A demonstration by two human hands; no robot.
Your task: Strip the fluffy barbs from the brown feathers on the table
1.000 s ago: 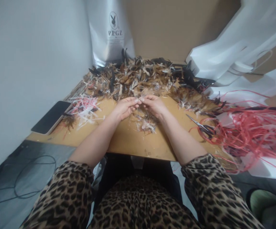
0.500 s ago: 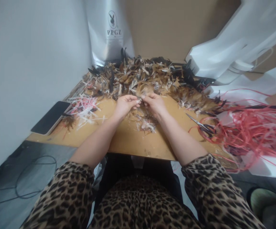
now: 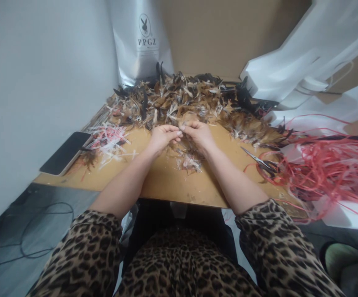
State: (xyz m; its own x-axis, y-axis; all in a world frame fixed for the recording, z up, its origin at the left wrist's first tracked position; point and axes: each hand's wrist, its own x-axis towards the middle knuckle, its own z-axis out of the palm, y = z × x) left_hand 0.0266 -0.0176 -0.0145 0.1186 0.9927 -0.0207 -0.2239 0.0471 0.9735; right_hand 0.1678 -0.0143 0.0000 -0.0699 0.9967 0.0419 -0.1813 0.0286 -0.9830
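Note:
My left hand and my right hand meet above the middle of the table, fingertips almost touching. Both are closed in a pinch of thumb and forefinger. A light brown feather shows just beyond the fingertips and seems to be gripped between them; its base is hidden by the fingers. Below the hands lies a small heap of pale feather scraps. Behind them spreads a large pile of brown and black feathers.
A phone lies at the left edge, beside pink and white strips. On the right are scissors, a tangle of red string and a bunch of brown feathers. A white printed bag stands behind.
The fingertips have drawn slightly closer together, and the right hand has shifted a little to the left. The surrounding things lie as before.

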